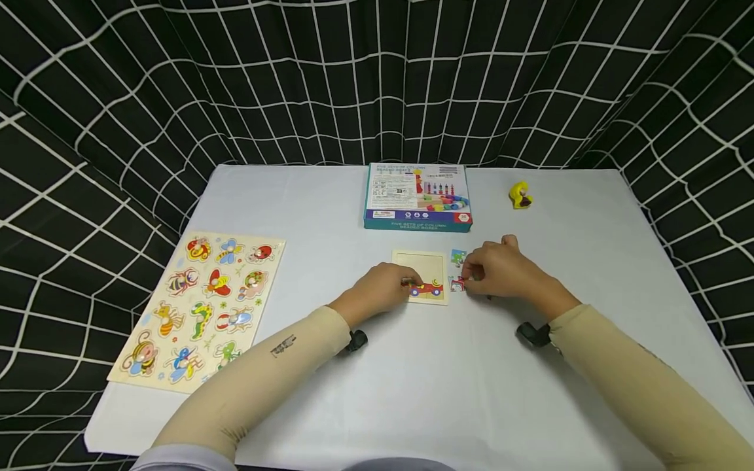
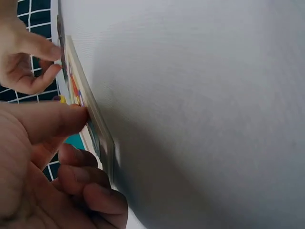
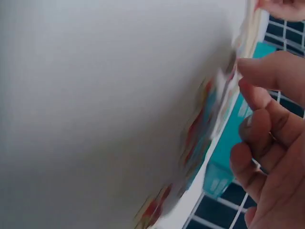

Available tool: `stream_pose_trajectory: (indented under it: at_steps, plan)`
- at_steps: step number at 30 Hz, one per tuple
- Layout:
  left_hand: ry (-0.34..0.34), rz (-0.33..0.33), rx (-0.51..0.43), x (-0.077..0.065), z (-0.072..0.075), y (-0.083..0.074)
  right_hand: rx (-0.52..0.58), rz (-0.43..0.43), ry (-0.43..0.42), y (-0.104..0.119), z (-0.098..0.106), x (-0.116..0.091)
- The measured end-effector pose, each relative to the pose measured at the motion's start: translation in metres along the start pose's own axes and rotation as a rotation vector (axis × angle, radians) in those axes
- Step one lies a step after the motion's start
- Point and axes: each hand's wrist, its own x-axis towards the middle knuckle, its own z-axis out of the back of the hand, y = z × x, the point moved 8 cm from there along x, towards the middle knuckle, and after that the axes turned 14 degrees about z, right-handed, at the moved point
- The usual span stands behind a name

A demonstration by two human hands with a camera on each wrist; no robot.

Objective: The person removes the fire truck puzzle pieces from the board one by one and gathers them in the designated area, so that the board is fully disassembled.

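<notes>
The puzzle tray (image 1: 419, 260) lies on the table (image 1: 406, 399) between both hands, left hand (image 1: 385, 288) over its left edge. Loose pieces (image 1: 458, 257) run away from the person just right of it, nearer the right hand (image 1: 501, 268). Each grip is narrow; I can't tell what either pinches. The box (image 1: 418, 220) beyond reads "FIVE SETS OF COLUMN BEADED BOXES".

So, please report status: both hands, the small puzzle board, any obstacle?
Left hand at left side of puzzle board, right hand at loose pieces, grips unclear. Board partly filled, red car along near side. Box beyond, seemingly not in the way.
</notes>
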Motion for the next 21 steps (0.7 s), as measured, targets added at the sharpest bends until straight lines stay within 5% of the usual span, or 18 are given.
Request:
stream_pose_trajectory:
  at_steps: [8,21]
  plan:
    - [-0.058,-0.017,0.049,-0.001,0.004,-0.003,-0.027,0.172,-0.041,0.043,-0.010,0.006]
    - [-0.069,0.031,0.076,-0.003,0.003,0.000,0.001,0.090,-0.089,0.049,-0.007,0.012]
